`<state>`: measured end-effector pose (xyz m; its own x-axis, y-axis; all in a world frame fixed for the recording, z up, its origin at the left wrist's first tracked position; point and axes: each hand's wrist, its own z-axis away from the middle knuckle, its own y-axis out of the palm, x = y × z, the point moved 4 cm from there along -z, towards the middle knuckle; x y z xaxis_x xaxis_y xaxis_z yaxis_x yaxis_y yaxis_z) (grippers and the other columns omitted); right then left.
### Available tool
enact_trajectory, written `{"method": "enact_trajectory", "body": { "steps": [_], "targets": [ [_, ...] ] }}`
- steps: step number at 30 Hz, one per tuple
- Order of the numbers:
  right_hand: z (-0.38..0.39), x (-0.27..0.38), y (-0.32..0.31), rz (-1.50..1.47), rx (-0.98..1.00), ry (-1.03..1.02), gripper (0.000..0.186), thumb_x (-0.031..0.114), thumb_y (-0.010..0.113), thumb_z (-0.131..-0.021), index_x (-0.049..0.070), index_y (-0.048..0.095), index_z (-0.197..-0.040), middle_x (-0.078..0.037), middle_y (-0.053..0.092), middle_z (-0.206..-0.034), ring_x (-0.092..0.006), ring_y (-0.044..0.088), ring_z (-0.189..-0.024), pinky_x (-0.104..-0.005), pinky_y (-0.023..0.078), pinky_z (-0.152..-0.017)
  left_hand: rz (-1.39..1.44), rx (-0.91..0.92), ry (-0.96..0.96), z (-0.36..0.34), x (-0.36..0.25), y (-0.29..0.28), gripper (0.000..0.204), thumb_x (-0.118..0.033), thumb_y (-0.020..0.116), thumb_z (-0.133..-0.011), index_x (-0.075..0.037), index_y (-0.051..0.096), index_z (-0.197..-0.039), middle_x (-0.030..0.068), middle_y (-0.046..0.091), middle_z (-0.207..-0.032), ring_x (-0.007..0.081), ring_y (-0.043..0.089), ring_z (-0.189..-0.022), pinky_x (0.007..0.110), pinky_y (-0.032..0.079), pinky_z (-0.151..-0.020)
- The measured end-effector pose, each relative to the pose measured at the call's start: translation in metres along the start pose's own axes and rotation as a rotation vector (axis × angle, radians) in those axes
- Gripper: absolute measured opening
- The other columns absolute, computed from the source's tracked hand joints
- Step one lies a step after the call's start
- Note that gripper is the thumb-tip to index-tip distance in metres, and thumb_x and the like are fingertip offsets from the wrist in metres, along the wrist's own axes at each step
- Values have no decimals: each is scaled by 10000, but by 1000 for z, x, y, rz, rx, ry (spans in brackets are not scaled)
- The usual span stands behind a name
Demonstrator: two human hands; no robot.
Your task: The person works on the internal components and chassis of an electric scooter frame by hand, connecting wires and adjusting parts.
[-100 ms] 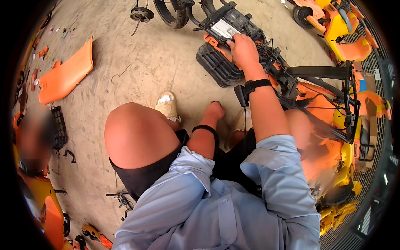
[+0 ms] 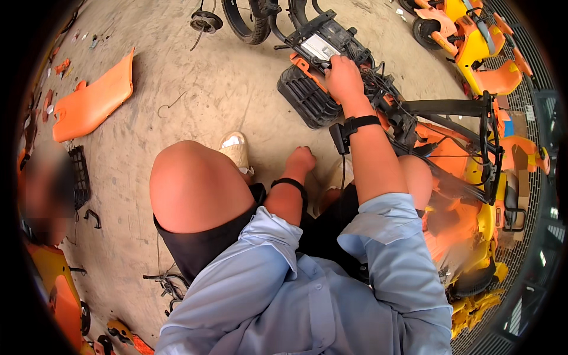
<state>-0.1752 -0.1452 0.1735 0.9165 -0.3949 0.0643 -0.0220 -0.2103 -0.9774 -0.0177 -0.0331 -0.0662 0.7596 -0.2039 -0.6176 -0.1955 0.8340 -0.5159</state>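
My right hand (image 2: 344, 80) reaches onto a dismantled scooter frame (image 2: 322, 26) at upper middle, fingers curled on a small black part beside a silver plate (image 2: 316, 46); what exactly they grip is partly hidden. Under it are an orange bracket (image 2: 302, 64) and a black ribbed plastic crate-like piece (image 2: 302, 94). Black cables (image 2: 381, 83) run along the frame to the right of this hand. My left hand (image 2: 302, 158) is low between my knees, fingers curled in a fist; anything inside is hidden. A dark band circles each wrist, the right one with a box and cord.
An orange panel (image 2: 92, 97) lies on the floor at left. Wheels (image 2: 251, 26) and a hub (image 2: 206, 22) are at top. Yellow-orange scooters and parts (image 2: 485, 53) crowd the right, a grating (image 2: 535, 83) beside them. Another blurred figure (image 2: 47, 189) and more parts (image 2: 65, 296) are at left.
The view has shifted slightly, the scooter frame appearing a little lower. My right hand also appears slightly lower, still curled at the same area. My left hand stays low between my knees.
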Motion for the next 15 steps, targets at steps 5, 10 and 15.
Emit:
{"method": "enact_trajectory", "body": {
  "steps": [5, 10, 15],
  "targets": [
    [15, 7, -5, 34, 140, 151, 314, 207, 679, -917, -2, 613, -1142, -203, 633, -1172, -387, 598, -1134, -482, 481, -989, 7, 28, 28, 16, -21, -14, 378, -224, 542, -902, -59, 697, -1204, 196, 673, -1285, 370, 643, -1187, 486, 520, -995],
    [22, 16, -4, -91, 189, 274, 364, 227, 642, -954, -44, 586, -1190, -229, 636, -1171, -420, 631, -1090, -515, 517, -937, 55, 13, 104, 34, -37, -30, 359, -211, 538, -908, -37, 700, -1177, 209, 679, -1262, 381, 651, -1169, 485, 520, -988],
    [24, 52, -3, -260, 293, 526, 454, 193, 604, -951, -112, 537, -1281, -312, 635, -1244, -450, 655, -1108, -500, 562, -888, 104, 7, 192, 54, -52, -45, 323, -192, 550, -915, -44, 717, -1149, 204, 699, -1220, 385, 666, -1139, 470, 530, -973]
  ]
}}
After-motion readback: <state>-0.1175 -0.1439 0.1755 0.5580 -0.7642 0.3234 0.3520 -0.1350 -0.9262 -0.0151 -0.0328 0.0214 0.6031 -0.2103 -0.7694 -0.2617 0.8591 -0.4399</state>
